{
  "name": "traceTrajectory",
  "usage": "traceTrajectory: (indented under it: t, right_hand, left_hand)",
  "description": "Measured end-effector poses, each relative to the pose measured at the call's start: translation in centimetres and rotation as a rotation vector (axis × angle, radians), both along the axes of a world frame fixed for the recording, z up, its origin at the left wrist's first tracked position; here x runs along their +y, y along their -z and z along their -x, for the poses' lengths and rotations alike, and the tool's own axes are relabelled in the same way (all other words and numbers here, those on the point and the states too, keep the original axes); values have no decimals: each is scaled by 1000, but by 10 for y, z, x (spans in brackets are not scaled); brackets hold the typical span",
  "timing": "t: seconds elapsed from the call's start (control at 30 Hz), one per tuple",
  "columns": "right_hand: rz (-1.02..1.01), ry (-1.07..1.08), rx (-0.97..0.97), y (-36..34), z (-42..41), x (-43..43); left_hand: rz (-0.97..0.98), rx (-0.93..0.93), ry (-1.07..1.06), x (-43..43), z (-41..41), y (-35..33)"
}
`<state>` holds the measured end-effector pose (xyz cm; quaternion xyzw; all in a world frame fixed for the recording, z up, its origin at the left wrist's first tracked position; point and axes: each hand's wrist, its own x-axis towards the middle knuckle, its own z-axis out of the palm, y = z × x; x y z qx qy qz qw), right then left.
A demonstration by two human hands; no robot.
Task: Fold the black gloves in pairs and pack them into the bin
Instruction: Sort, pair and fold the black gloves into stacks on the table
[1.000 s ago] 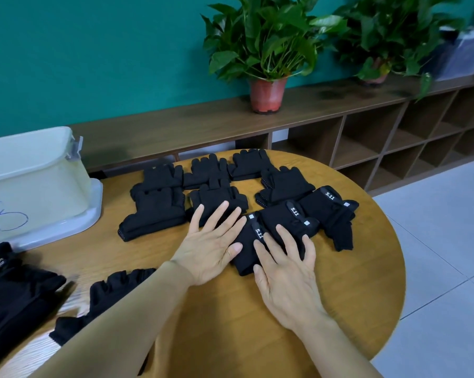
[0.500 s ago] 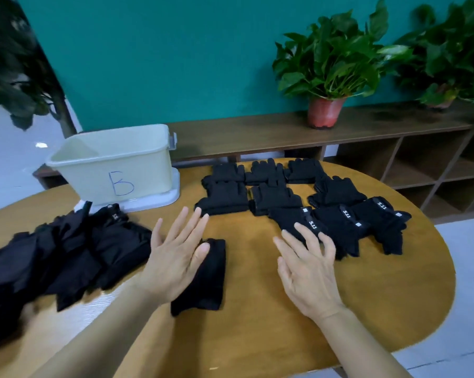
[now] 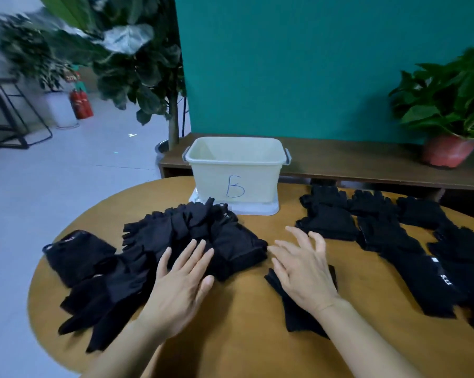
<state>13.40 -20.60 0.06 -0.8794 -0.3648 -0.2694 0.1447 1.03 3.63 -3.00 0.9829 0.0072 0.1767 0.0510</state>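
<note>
A loose heap of black gloves (image 3: 154,249) covers the left half of the round wooden table (image 3: 238,345). Folded black glove pairs (image 3: 388,236) lie in rows on the right. The cream bin (image 3: 234,170), marked with a blue letter B, stands at the table's back and looks empty. My left hand (image 3: 179,285) hovers flat, fingers straight, at the heap's near edge. My right hand (image 3: 304,271) is spread with slightly bent fingers over a single black glove (image 3: 298,312) lying on the table; it holds nothing.
A low wooden shelf unit (image 3: 366,162) runs behind the table against a teal wall, with a potted plant (image 3: 448,105) on it at the right. A tall leafy plant (image 3: 137,64) stands at the back left. Grey floor lies left of the table.
My view has swung left from the folded pairs to the heap and bin. Both hands left the folded pairs and moved left; the right now hangs over the single glove.
</note>
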Motion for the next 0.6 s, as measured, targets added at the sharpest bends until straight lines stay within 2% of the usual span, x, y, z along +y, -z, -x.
traceTrajectory:
  t: [0.17, 0.33, 0.5, 0.6]
  right_hand:
    - [98, -68, 68, 4, -13, 44]
    - [321, -53, 87, 12, -23, 69]
    - [258, -78, 34, 14, -28, 73]
    - [111, -88, 62, 3, -29, 67]
  left_hand:
    - [6, -9, -24, 30, -2, 5]
    - [3, -31, 9, 36, -17, 3]
    - [24, -51, 50, 35, -23, 1]
    - [57, -56, 97, 32, -26, -1]
